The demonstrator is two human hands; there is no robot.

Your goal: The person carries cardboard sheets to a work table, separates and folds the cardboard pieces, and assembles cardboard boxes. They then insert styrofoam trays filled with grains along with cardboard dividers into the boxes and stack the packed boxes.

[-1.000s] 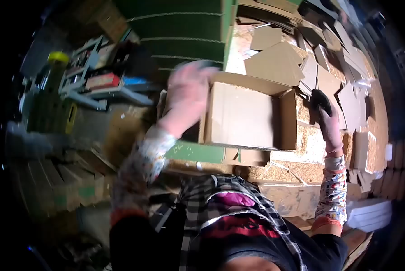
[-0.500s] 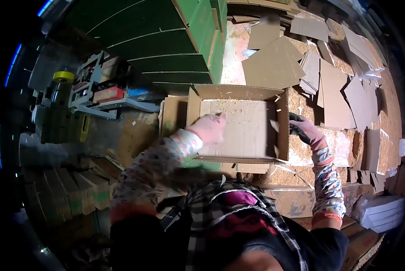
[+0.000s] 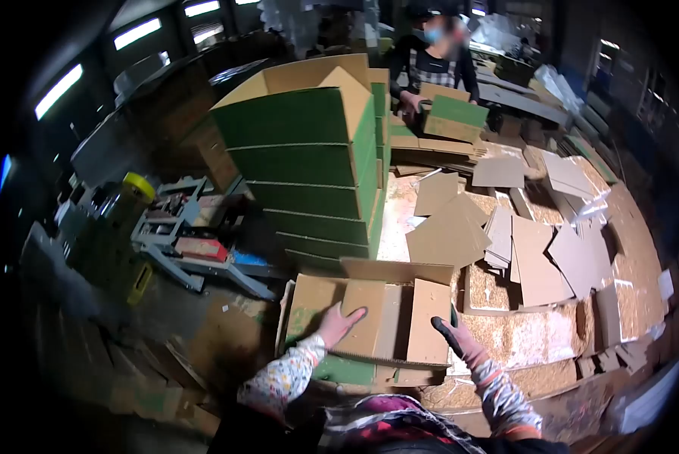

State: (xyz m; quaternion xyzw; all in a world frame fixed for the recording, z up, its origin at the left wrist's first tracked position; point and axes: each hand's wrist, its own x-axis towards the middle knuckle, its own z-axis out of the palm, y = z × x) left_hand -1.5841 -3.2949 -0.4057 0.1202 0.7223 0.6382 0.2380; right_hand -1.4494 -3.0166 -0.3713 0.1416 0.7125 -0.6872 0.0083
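A brown cardboard box [image 3: 391, 321] stands in front of me, its back flap [image 3: 396, 269] upright. Its side flaps lean inward over the opening, with a gap between them. My left hand [image 3: 341, 325] rests on the left flap [image 3: 364, 299], fingers stretched out. At the box's right side, my right hand [image 3: 459, 340] has its dark-tipped fingers extended against the edge of the right flap [image 3: 428, 321]; its far fingers are hidden. Another opened cardboard piece [image 3: 309, 299] lies against the box's left side.
Stacked green boxes [image 3: 301, 151] rise behind to the left. Flat cardboard sheets [image 3: 449, 234] and wood-chip-like material [image 3: 627, 265] cover the right side. A co-worker [image 3: 434, 68] holds a green-and-brown box [image 3: 456, 117] at the back. A metal frame [image 3: 180, 242] stands left.
My view has tilted up, bringing the co-worker into sight. My left hand has moved from inside the open box onto its left flap, and both side flaps now lean inward.
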